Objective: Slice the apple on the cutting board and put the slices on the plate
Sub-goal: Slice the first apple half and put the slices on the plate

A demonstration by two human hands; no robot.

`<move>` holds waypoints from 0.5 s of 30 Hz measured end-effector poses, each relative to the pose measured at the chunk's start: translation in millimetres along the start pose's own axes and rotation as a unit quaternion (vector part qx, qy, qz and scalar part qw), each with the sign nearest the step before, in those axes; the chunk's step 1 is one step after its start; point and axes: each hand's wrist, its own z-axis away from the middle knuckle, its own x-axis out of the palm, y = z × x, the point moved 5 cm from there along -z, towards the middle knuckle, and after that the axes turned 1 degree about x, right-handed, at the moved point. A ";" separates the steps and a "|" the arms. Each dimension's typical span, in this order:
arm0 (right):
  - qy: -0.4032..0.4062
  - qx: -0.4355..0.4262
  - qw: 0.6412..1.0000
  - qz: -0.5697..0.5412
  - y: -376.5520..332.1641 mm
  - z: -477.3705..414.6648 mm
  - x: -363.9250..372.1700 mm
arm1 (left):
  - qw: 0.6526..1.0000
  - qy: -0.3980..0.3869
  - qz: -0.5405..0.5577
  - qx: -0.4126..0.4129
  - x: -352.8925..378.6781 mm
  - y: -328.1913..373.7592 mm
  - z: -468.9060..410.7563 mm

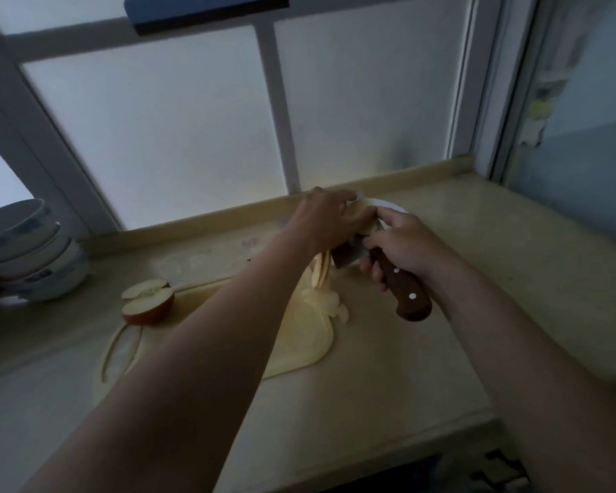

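A pale cutting board lies on the counter. Half a red apple, cut face up, sits at its far left corner. Thin apple slices trail from the board's right edge up toward a white plate by the window sill. My right hand grips the brown wooden handle of a knife, whose blade carries slices over the plate. My left hand presses on the slices against the blade. The hands hide most of the plate.
A stack of white bowls with blue marks stands at the left on the counter. A frosted window runs along the back. The counter's front edge drops off at the lower right.
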 end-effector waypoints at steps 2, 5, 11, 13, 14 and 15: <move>0.003 0.004 1.000 -0.013 5.9 -8.0 -9.2 | 1.000 -0.009 -0.021 0.006 11.0 2.3 -8.1; 0.005 0.010 0.999 -0.031 16.2 -17.1 -17.3 | 0.998 -0.019 -0.053 0.015 25.2 0.8 -18.1; 0.021 0.036 0.998 -0.045 29.2 -24.1 -28.5 | 0.997 -0.048 -0.060 0.015 44.9 -9.6 -34.0; 0.038 0.040 0.997 -0.046 31.2 -25.2 -34.8 | 0.997 -0.052 -0.050 0.011 46.2 -12.8 -37.0; 0.046 0.042 0.997 -0.043 31.9 -25.5 -38.0 | 0.997 -0.054 -0.051 0.006 46.2 -14.8 -38.2; 0.056 0.043 0.997 -0.036 33.1 -25.7 -41.2 | 0.997 -0.058 -0.060 -0.004 46.1 -17.7 -38.7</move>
